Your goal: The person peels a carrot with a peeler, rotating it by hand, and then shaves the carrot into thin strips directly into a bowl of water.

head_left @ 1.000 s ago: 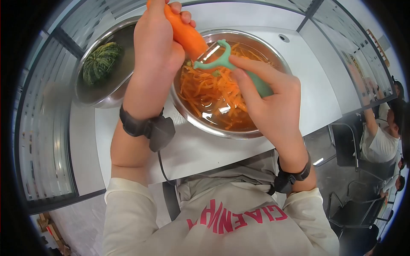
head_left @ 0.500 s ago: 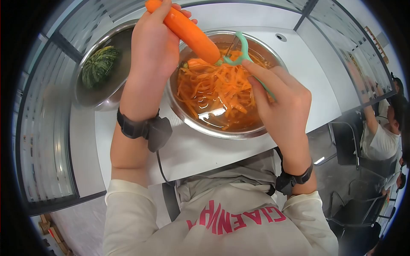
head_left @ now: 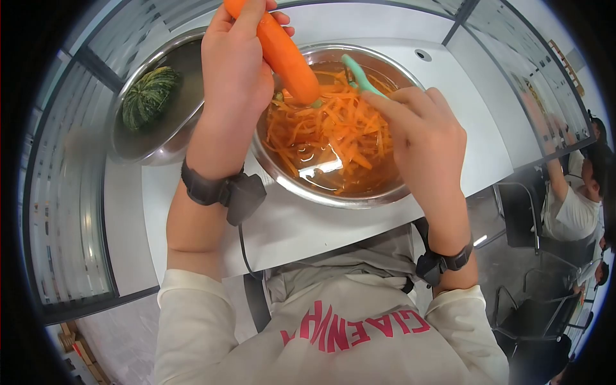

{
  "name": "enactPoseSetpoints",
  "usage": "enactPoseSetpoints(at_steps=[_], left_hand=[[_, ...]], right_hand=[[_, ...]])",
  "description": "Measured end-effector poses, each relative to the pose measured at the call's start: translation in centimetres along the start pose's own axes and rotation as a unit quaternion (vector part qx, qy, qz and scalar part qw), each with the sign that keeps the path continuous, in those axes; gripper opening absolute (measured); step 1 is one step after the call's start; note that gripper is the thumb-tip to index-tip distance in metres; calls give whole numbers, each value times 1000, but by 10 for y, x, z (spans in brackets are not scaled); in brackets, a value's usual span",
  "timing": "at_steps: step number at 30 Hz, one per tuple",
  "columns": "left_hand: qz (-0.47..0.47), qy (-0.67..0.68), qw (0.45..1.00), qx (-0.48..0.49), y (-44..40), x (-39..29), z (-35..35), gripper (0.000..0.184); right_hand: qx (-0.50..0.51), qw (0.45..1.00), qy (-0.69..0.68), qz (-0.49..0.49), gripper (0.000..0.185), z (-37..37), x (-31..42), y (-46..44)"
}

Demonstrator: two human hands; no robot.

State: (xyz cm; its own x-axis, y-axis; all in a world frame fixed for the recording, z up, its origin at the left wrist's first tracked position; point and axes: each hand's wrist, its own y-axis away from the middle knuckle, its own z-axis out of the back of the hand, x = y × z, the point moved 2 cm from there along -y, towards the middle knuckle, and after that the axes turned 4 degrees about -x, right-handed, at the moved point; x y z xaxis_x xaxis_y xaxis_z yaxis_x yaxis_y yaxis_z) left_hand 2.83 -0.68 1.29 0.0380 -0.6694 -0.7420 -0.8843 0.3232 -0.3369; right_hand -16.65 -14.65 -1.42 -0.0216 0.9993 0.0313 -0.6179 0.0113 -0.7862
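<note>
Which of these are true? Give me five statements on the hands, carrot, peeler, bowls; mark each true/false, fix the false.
1. The left hand holds the carrot. True.
2. The peeler is in the left hand. False: the right hand holds it.
3. The peeler touches the carrot. False: they are apart.
4. Peelings lie in the right bowl. True.
5. The squash is among the peelings. False: it's in the left bowl.

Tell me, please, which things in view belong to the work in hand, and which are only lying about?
Belong to the work:
- carrot, in the left hand
- peeler, in the right hand
- bowl, holding peelings

Apparently only lying about:
- squash
- other bowl, holding the squash
- chair
</note>
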Motion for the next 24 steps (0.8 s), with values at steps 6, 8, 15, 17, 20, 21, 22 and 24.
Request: enactPoseSetpoints(at_steps=[6,8,15,17,20,21,22,24], left_hand=[[-73,-22,996,-55,4,-3,-16,13],[-81,-22,996,-39,2,-2,-9,13],[-108,-4,994,-27,-1,1,-4,12],[-102,-6,994,-46,1,-2,-7,13],[-108,-8,992,-63,2,0,-10,13],[-112,-8,991,-67,2,0,-10,13],[-107,-8,992,-58,2,0,-10,13],[-99,-8,994,-41,2,-2,-7,13]], right_hand=[[-19,953,-245,-178,29,-17,-9,7],[6,959,-231,-164,28,-15,-10,5],[47,965,-210,-151,34,-14,-10,4],[42,965,-207,-157,34,-17,-11,7],[86,979,-128,-137,29,-21,-19,10],[110,980,-108,-128,27,-20,-18,7],[134,980,-87,-120,24,-19,-19,7],[154,980,-91,-91,20,-25,-22,13]])
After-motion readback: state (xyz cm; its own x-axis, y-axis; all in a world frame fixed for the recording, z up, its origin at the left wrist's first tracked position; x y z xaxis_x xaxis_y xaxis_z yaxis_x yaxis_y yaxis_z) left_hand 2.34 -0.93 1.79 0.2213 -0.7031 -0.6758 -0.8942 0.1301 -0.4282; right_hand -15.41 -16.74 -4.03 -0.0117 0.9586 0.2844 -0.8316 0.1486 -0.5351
